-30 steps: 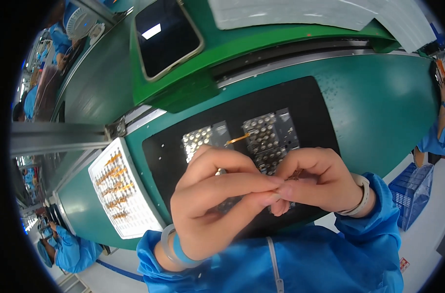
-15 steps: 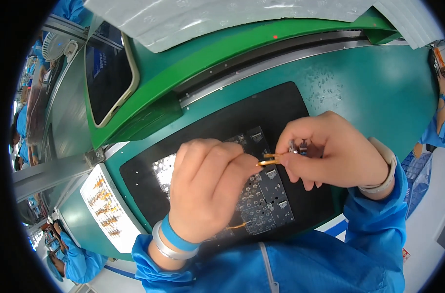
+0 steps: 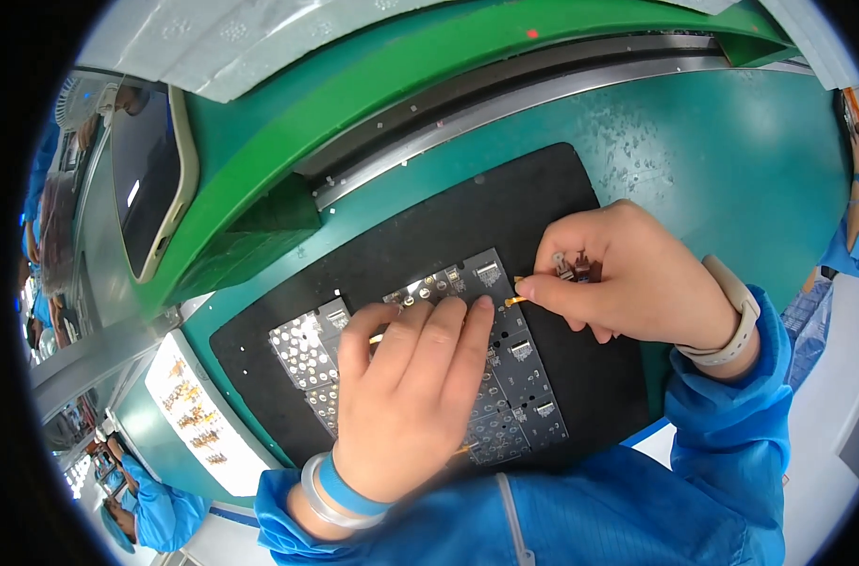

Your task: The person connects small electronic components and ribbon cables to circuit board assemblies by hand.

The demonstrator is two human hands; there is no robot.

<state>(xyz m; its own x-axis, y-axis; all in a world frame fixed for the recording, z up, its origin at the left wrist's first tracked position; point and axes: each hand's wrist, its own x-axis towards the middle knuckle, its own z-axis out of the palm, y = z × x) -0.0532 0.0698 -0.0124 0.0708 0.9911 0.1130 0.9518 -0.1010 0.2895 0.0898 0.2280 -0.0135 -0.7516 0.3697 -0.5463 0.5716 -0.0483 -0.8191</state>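
Dark circuit boards (image 3: 528,382) with round silver spots and small connectors lie on a black mat (image 3: 514,198). My left hand (image 3: 406,396) rests palm down across them, fingers stretched out over the board surface. A small yellowish piece (image 3: 377,340) shows between its fingers; whether it is gripped, I cannot tell. My right hand (image 3: 627,283) is closed at the boards' right edge, pinching a small part with a gold-orange flex tail (image 3: 515,301) between thumb and forefinger. Several small dark and silver parts (image 3: 573,268) sit in its curled fingers. Another orange tail (image 3: 464,449) lies near the boards' lower edge.
A white tray (image 3: 246,462) with rows of small orange-tailed parts stands at left. A green raised shelf (image 3: 373,71) crosses the back, carrying a phone (image 3: 151,179) and grey padded sheeting (image 3: 250,38). Co-workers in blue sit at far left and far right.
My left hand has moved away from the right hand's fingertips, its fingers spreading onto the boards. The right hand keeps hold of the orange-tailed part. The whole view has shifted slightly.
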